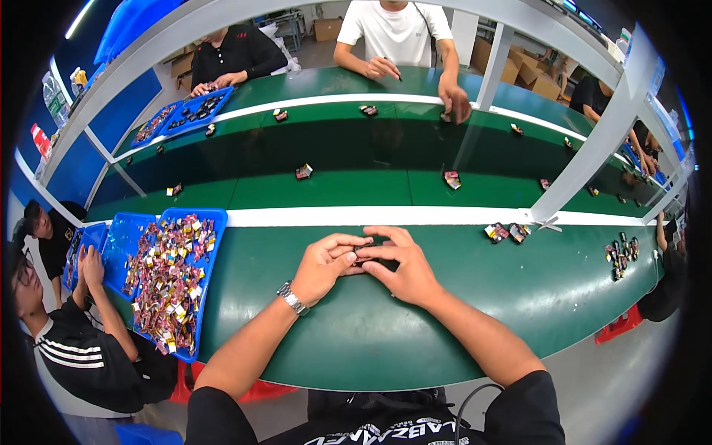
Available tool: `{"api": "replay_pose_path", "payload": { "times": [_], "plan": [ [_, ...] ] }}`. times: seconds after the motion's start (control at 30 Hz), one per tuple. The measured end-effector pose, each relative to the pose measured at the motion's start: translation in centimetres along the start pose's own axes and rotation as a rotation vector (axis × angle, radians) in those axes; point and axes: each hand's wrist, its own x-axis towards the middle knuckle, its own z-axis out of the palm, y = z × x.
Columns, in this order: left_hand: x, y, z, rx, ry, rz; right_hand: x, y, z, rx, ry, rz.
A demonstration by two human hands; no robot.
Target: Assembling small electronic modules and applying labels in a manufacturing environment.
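Note:
Above the green tabletop (356,341), my left hand (320,267) and my right hand (404,265) meet, fingers bent inward. Between their fingertips they pinch a small dark part (361,256), mostly covered by fingers, so its exact kind does not show. A metal-band watch is on my left wrist. To my left, a blue tray (222,226) carries a heap of small dark-red parts (174,278) with white and yellow bits. A few similar parts (508,233) lie right of my hands, by the white rail.
Beyond the white rail (334,216), a green conveyor belt (356,189) carries scattered small parts. A grey metal post (593,148) slants up at the right. Another group of parts (621,256) lies far right. Co-workers sit opposite and at both sides; blue trays (196,107) stand across the belt.

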Motion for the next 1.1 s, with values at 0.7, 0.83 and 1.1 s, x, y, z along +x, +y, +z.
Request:
{"api": "replay_pose_path", "payload": {
  "times": [0.7, 0.83, 1.1],
  "plan": [
    [0.2, -1.0, -0.4, -0.114, 0.049, 0.071, 0.4, 0.3, 0.3, 0.101, 0.005, -0.045],
    [0.3, -0.5, -0.1, -0.099, 0.076, 0.066, 0.5, -0.7, 0.1, 0.047, 0.002, -0.014],
    [0.4, 0.1, 0.4, -0.065, 0.048, 0.020, 1.2, -1.0, 0.5, -0.259, 0.283, -0.311]
  ]
}}
